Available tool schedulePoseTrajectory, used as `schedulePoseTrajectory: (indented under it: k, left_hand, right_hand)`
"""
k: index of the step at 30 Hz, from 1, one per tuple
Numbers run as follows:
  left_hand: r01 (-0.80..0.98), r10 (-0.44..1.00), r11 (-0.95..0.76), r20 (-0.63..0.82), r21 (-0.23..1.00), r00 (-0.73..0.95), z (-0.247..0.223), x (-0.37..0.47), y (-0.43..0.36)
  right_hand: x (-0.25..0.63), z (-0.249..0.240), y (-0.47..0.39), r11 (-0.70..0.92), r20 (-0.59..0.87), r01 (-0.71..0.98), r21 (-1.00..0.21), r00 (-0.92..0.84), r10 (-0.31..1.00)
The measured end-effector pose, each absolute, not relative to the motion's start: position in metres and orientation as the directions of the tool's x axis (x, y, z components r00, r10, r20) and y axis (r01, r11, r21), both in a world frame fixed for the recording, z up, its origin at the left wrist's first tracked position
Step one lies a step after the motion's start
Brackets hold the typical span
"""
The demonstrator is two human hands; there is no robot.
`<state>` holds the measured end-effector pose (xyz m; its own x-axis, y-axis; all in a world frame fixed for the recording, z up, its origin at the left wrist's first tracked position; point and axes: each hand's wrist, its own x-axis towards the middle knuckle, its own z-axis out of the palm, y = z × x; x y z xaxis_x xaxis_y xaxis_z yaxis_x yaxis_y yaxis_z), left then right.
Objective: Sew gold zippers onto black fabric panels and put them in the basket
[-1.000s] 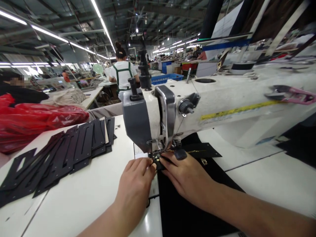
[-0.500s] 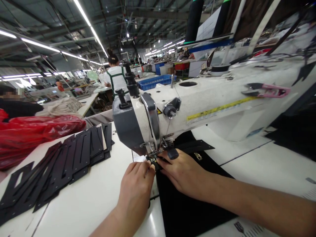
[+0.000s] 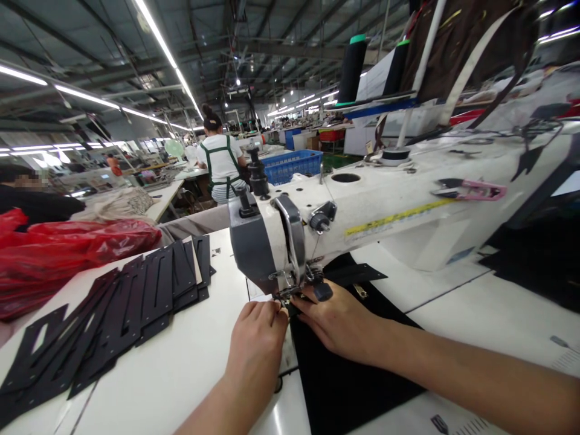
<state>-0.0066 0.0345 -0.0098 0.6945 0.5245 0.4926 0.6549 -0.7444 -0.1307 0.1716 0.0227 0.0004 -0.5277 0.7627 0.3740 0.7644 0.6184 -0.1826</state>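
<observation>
Under the head of a white and grey sewing machine [image 3: 260, 241] lies a large black fabric piece [image 3: 348, 386], with a small gold metal fitting [image 3: 360, 290] on it. My left hand [image 3: 259, 338] is closed, fingertips pinched at the fabric's left edge just before the needle area; what they grip is too small to make out. My right hand [image 3: 339, 320] rests on the fabric right of the needle, its fingers close together and pressing it, the tips partly behind the machine's parts. A black strip [image 3: 357, 273] lies behind my right hand.
Many slotted black strips [image 3: 131, 302] are fanned on the white table [image 3: 181, 374] at left, beside a red plastic bag [image 3: 81, 254]. Pink-handled snips [image 3: 480, 190] rest on the machine arm. Behind are a blue basket [image 3: 294, 164] and a person [image 3: 222, 154] facing away.
The view has shifted slightly, so the machine head and strips appear a little lower and farther right. Both hands keep nearly the same place at the needle area.
</observation>
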Motion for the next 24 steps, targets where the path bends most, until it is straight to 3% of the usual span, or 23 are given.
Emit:
schedulePoseTrajectory:
  k: [24]
  left_hand:
    - [0.712, 0.576, -0.699, 0.543, -0.061, 0.611, -0.012, -0.005, 0.0367]
  right_hand:
    - [0.168, -0.0039, 0.0274, 0.613, 0.419, 0.774, -0.158, -0.51, 0.751]
